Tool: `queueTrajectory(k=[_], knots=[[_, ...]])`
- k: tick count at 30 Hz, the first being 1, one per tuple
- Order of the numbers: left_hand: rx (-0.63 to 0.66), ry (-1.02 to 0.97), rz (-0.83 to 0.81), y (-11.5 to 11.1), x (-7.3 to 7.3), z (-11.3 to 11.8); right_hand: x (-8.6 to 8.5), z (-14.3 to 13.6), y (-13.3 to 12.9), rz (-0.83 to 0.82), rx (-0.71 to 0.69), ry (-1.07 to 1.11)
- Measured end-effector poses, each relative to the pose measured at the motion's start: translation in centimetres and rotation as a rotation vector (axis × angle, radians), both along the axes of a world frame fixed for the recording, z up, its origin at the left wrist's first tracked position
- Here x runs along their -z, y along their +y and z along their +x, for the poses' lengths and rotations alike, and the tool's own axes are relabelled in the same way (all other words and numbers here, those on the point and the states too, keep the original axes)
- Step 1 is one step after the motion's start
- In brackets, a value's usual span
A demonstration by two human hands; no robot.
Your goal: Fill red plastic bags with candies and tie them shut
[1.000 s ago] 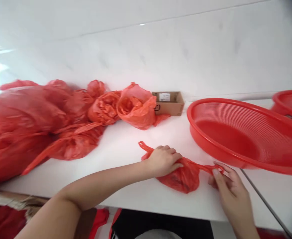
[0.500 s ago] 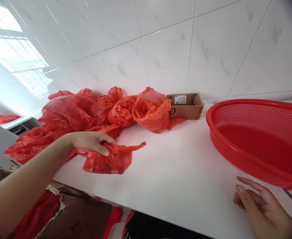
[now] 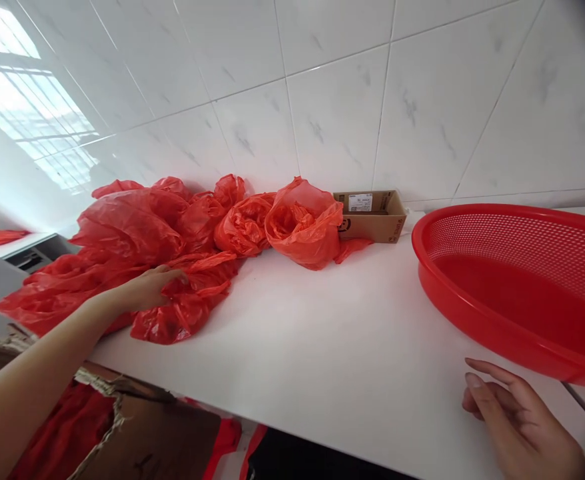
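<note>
My left hand is at the front of the heap of red plastic bags, its fingers partly hidden in the red film. It is closed on a crumpled red plastic bag, whose lower part rests at the front left of the white table. Several puffed red bags lie piled behind and to the left of it. At the lower right, my right hand hovers over or rests on the table with nothing in it. Its fingers are loosely bent, thumb and index finger apart, just in front of the red basket.
A small cardboard box stands by the tiled wall, beside an open-topped red bag. Below the table's front edge, a torn carton holds red material. The basket's rim reaches the right border of the view.
My left hand has moved left with the red plastic bag, from over the bare table to against the bag heap. My right hand has barely moved.
</note>
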State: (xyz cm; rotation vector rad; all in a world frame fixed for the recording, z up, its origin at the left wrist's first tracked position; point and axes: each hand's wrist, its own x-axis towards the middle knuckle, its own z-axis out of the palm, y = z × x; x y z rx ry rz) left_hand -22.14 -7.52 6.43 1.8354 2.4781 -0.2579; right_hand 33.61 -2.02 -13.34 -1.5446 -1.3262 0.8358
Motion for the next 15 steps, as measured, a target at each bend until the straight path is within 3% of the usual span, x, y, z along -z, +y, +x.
queueTrajectory(k=[8, 15], knots=[[-0.025, 0.211, 0.024, -1.1, 3.6, 0.9, -0.5, -0.1, -0.2, -0.003, -0.011, -0.054], [-0.018, 0.297, 0.003, -0.9, 4.1, -0.2, -1.4, -0.5, -0.6, -0.043, -0.023, -0.105]])
